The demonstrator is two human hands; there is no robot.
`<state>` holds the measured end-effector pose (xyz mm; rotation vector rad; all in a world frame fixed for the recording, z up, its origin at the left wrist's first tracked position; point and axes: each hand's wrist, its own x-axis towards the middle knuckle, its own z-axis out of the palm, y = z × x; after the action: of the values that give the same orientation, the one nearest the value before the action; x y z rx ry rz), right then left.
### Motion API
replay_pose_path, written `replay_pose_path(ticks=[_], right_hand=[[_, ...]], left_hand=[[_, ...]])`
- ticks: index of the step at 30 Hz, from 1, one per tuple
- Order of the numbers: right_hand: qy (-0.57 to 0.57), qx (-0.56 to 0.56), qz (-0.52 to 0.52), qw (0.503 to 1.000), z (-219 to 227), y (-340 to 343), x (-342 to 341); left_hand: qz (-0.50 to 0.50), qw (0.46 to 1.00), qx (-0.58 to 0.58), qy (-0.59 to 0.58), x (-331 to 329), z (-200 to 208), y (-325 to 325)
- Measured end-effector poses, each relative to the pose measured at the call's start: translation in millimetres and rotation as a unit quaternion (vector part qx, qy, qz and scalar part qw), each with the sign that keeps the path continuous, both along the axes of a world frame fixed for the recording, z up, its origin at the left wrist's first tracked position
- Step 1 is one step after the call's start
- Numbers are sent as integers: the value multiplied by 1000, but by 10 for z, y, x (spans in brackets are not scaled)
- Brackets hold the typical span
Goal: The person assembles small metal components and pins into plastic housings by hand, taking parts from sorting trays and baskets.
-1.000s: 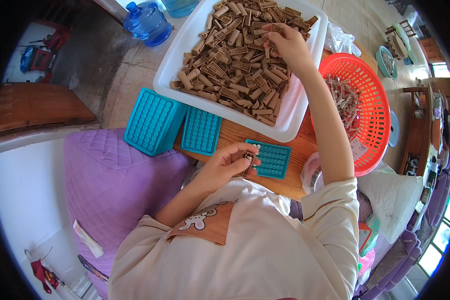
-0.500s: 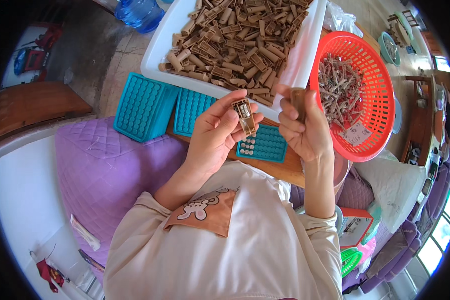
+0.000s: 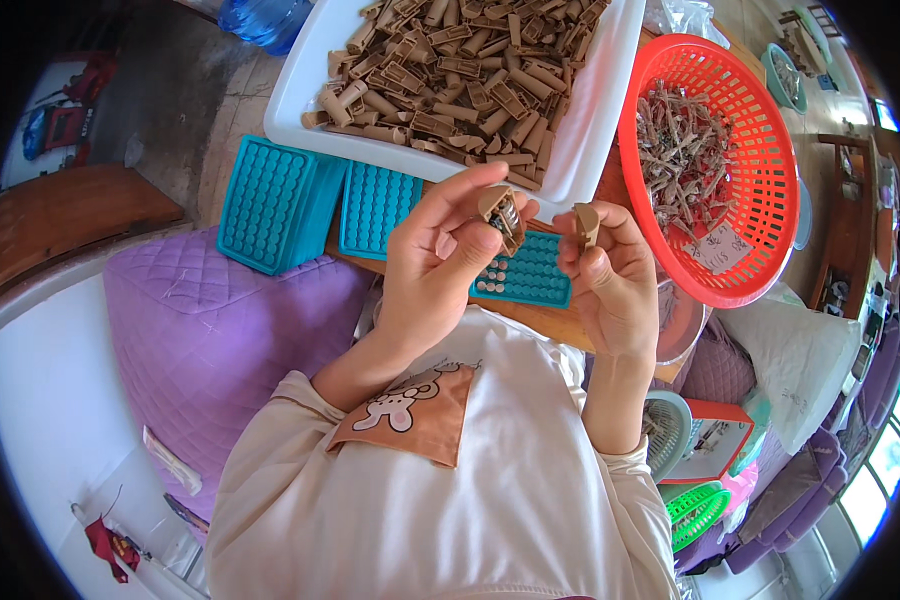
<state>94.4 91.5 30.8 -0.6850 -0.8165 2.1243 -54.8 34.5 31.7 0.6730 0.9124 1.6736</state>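
Note:
My left hand (image 3: 425, 265) is closed on a brown plastic half-shell (image 3: 500, 212), its open side showing small metallic parts inside. Across from it, my right hand (image 3: 618, 290) pinches a second brown half-shell (image 3: 585, 226) between thumb and fingers; its rounded end points up. The two pieces are apart, held in front of my chest. Just below and behind them lies a teal tray (image 3: 545, 285) with rows of round pockets, where several small pale round pieces (image 3: 492, 282) sit in its left columns.
A white bin (image 3: 292, 90) full of brown plastic shells (image 3: 470, 70) stands ahead. Stacked teal trays (image 3: 273, 205) and another teal tray (image 3: 375, 215) are to the left. At right, a red basket (image 3: 775, 200) holds many small thin parts (image 3: 675, 150). A purple quilted cover (image 3: 210, 330) lies at left.
My right hand has come down slightly and turned its half-shell so the rounded end shows. My left hand has tilted its half-shell. The whole view has shifted a little.

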Motion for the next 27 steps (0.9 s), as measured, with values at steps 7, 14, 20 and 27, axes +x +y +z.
replay_pose_path(ticks=[7, 14, 20, 27], right_hand=[[-90, 33, -24, 995, 27, -80, -83], [-134, 101, -105, 980, 53, -206, -274], [-194, 118, -116, 967, 31, -235, -289], [-353, 265, -98, 892, -39, -227, -277]], left_hand=[[-8, 999, -17, 30, 39, 5, -6], [3, 997, -4, 81, 74, -57, -11], [12, 995, -4, 98, 110, -67, 13], [49, 994, -13, 100, 234, -78, -15]])
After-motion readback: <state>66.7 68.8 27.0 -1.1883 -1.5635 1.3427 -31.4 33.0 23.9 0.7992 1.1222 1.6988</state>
